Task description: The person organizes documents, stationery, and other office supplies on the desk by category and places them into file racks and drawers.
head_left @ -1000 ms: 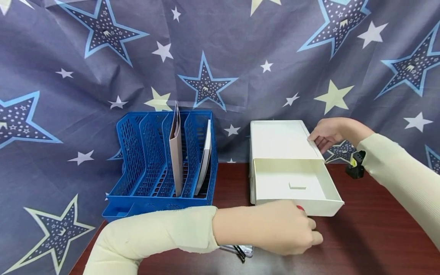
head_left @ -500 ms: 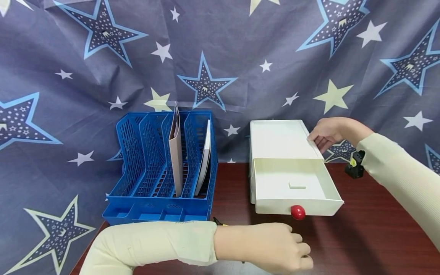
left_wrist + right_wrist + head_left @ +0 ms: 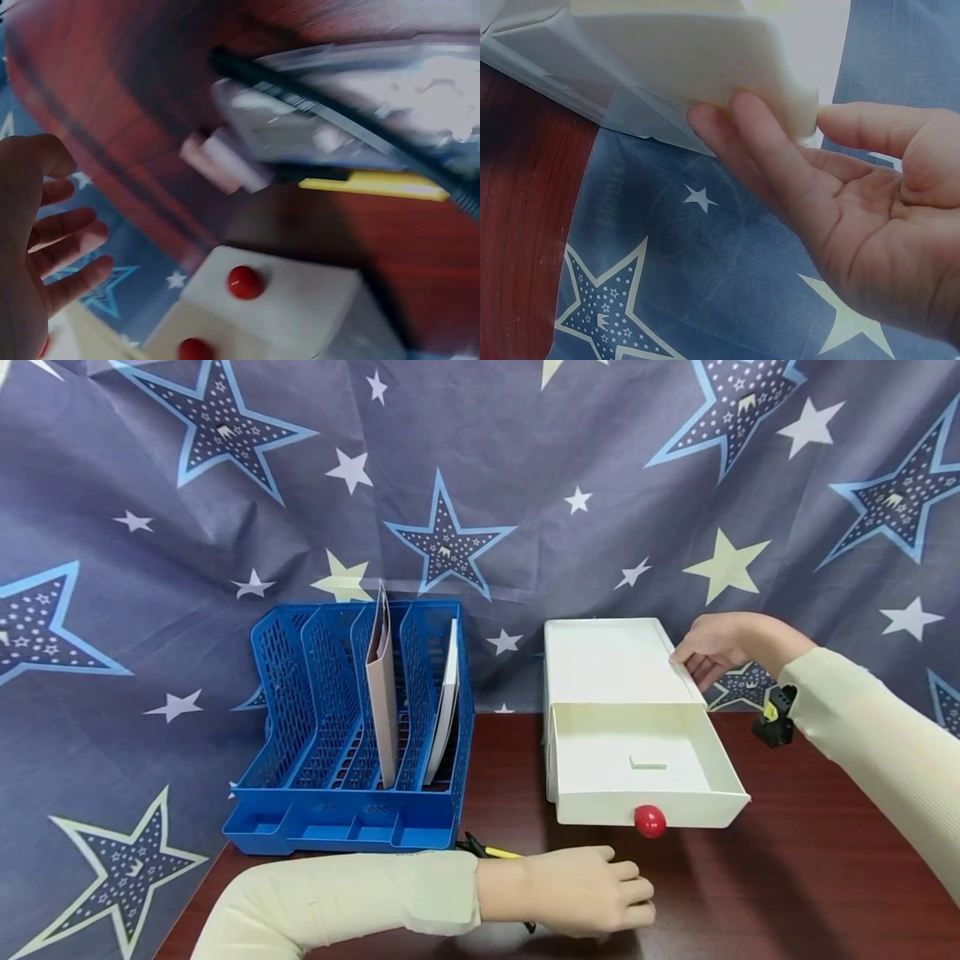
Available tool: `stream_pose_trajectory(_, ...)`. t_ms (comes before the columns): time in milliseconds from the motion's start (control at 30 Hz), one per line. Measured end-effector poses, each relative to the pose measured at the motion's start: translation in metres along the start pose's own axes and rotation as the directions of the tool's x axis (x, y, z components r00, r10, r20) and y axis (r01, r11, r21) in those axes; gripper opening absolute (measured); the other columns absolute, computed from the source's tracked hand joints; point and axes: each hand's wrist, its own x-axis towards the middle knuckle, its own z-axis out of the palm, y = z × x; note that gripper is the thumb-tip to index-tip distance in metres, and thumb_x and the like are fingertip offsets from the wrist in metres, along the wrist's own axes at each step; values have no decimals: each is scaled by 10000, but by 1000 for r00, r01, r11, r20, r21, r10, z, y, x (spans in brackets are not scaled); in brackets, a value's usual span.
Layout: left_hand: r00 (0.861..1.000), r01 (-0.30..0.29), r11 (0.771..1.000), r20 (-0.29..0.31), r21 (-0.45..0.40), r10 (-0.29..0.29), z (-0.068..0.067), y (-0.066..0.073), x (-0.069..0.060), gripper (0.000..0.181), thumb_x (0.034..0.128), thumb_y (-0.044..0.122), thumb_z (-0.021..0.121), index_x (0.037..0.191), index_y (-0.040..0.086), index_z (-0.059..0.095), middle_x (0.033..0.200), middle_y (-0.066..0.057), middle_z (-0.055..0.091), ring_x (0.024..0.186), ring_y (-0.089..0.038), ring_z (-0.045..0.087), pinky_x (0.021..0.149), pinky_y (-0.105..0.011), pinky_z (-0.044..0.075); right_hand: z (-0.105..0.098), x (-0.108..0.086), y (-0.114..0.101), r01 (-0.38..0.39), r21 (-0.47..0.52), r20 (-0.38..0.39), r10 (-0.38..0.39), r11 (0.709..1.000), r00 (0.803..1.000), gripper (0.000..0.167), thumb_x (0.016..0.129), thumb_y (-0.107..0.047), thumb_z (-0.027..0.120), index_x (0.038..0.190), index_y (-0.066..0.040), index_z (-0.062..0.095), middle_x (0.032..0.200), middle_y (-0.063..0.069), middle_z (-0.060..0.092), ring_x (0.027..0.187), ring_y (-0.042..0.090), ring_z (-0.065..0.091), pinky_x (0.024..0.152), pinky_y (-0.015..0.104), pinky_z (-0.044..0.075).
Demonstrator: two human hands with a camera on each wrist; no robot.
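Note:
A white drawer box (image 3: 615, 660) stands at the right of the table with its top drawer (image 3: 652, 810) pulled out. A small pale block (image 3: 648, 762) lies inside, and a round red knob (image 3: 650, 821) is on the drawer's front. My right hand (image 3: 712, 652) holds the box's top right edge; in the right wrist view its fingers (image 3: 759, 124) lie along the side wall and the thumb is at the edge. My left hand (image 3: 573, 891) hovers in front of the drawer with loose fingers, holding nothing. Beside it lie a black pen (image 3: 337, 120), a yellow-and-black stick (image 3: 382, 185) and a clear pouch (image 3: 420, 82).
A blue file rack (image 3: 300, 718) stands at the left, holding a brown folder (image 3: 382, 710) and a white book (image 3: 444, 714). Its front tray (image 3: 322, 828) has small compartments. A pinkish-and-white block (image 3: 225, 161) lies by the pouch. A star-patterned cloth (image 3: 517, 460) hangs behind.
My left hand has come away from the red knob, moved towards me, then to the left, and its fingers have loosened. The drawer stays out; my right hand has kept its place.

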Motion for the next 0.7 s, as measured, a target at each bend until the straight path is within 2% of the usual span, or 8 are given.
stream_pose_trajectory(100,1000,22,1000,-7,7,-22,15,2,-1,262,968,395,519,1200,287,578,1140,150,593,984,-43,574,717,-206,477,0,0,-1,0,-5,-2,0,1000,1000,441,1022,-137,519,1274,222,473,885,72,721,794,157,723,803,364,618)
stream_pose_trajectory(267,998,52,999,23,-3,-52,31,3,-4,267,965,409,498,1190,282,568,1177,135,593,976,-54,574,728,-210,489,0,0,-1,2,-9,1,-2,1000,1000,445,1021,-136,521,1277,224,474,889,73,724,796,159,727,802,363,619)
stream_pose_trajectory(500,994,98,995,46,-32,-96,46,5,-7,269,926,426,536,1149,278,559,1163,127,590,952,-67,572,714,-226,481,0,0,0,3,-5,8,-3,1000,1000,432,1027,-136,509,1267,222,477,893,75,723,804,159,725,811,366,617)
stream_pose_trajectory(700,992,115,993,63,-35,-112,54,7,-7,283,911,440,564,1139,274,550,1123,126,594,929,-75,582,705,-226,480,-1,0,0,3,-6,11,-3,1000,1000,436,1027,-141,513,1268,221,480,894,70,724,807,156,726,813,364,617)
